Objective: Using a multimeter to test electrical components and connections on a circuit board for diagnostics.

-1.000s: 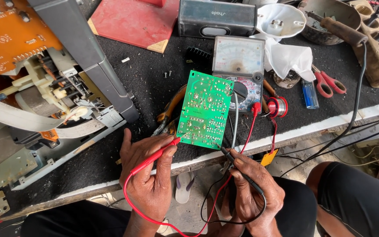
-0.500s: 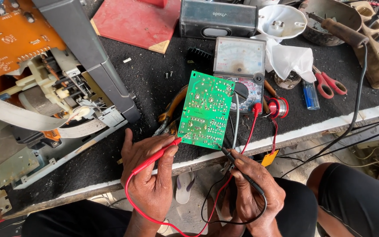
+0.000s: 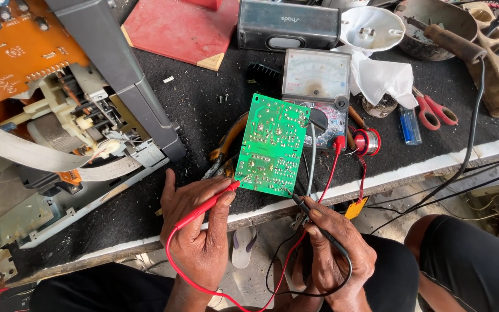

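Note:
A green circuit board [image 3: 272, 144] lies solder side up on the black bench mat, leaning over an analog meter [image 3: 317, 86]. My left hand [image 3: 197, 231] holds a red test probe [image 3: 212, 202] whose tip touches the board's lower left corner. My right hand [image 3: 336, 254] grips a black test probe [image 3: 313, 222], its tip at the board's lower right edge. Red and black leads loop down from the probes below the bench edge.
An opened device chassis with an orange board [image 3: 18, 46] and ribbon cables fills the left. Behind stand a grey box [image 3: 287, 23], a red slab [image 3: 180, 29], a white cloth [image 3: 385, 78], scissors [image 3: 434, 112], a solder spool [image 3: 368, 141], a lighter [image 3: 410, 124] and a soldering iron [image 3: 449, 37].
Both hands and probes stay nearly fixed on the board; the view has shifted only slightly.

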